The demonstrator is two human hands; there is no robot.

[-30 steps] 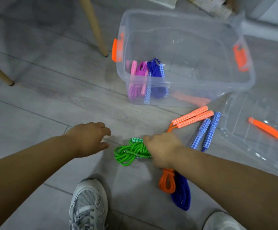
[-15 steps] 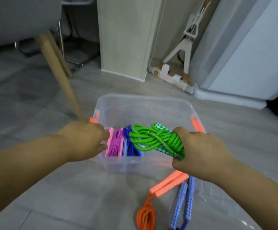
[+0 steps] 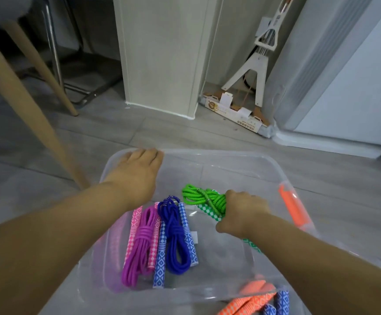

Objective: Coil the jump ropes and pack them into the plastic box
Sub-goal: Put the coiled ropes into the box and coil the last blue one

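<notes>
Gripping braided green rope (image 3: 198, 196), right hand (image 3: 242, 214) hovers inside clear box (image 3: 230, 155).

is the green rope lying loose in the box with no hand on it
No, the right hand grips the coiled green jump rope, holding it inside the plastic box.

On my feed I saw a bright green jump rope (image 3: 204, 197) with green-and-white diamond handles (image 3: 205, 208). The purple jump rope (image 3: 139, 246) carried pink handles (image 3: 135, 226) printed with white diamonds and stripes. The dark blue jump rope (image 3: 173, 237) had blue handles (image 3: 160, 258) in the same white print. The plastic box (image 3: 230, 155) was clear, and its latch (image 3: 292, 208) was orange. Outside it lay orange patterned handles (image 3: 248, 303) and blue patterned handles (image 3: 281, 300). The floor (image 3: 207, 133) was grey wood-grain, and the chair leg (image 3: 25, 114) was tan.
</notes>
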